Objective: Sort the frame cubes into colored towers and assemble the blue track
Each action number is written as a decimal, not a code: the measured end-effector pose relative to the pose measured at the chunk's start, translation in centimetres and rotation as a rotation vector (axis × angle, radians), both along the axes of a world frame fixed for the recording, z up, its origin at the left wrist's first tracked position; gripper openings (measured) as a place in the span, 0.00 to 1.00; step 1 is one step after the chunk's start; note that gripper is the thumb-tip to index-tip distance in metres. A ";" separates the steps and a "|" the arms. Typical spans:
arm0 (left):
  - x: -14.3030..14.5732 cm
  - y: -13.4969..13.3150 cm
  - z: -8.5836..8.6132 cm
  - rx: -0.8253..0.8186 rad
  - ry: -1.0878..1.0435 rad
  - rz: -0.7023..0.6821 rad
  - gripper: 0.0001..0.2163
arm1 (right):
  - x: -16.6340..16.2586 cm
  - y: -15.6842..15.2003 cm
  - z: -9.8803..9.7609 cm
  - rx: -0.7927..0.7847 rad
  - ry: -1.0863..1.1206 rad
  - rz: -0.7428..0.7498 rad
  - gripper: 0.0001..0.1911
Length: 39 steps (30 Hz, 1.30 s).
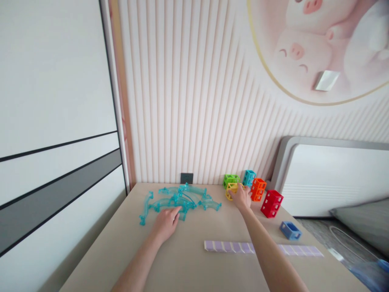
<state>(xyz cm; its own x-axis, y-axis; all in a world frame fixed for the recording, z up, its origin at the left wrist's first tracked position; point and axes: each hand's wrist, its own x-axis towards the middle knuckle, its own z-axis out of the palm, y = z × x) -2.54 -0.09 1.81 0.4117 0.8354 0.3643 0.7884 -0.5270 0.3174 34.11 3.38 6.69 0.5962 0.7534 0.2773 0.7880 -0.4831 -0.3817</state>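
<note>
My left hand (pixel 166 222) lies flat and released on the teal track pieces (pixel 179 199). My right hand (pixel 241 197) touches the yellow cube (pixel 231 189) at the table's (pixel 188 263) far edge, but I cannot tell if it grips. Lifting the cube would call for a firm pinch.

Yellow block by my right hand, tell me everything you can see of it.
The yellow block is a hollow plastic cube with open, windowed sides. It stands on the beige table, just before the green block. The right hand covers its right side, fingers on it; whether they grip it is unclear.
</note>
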 end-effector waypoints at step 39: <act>1.0 -1.0 -1.1 0.327 -0.435 -0.326 0.29 | -15.6 -8.3 -4.9 0.528 1.087 1.032 0.31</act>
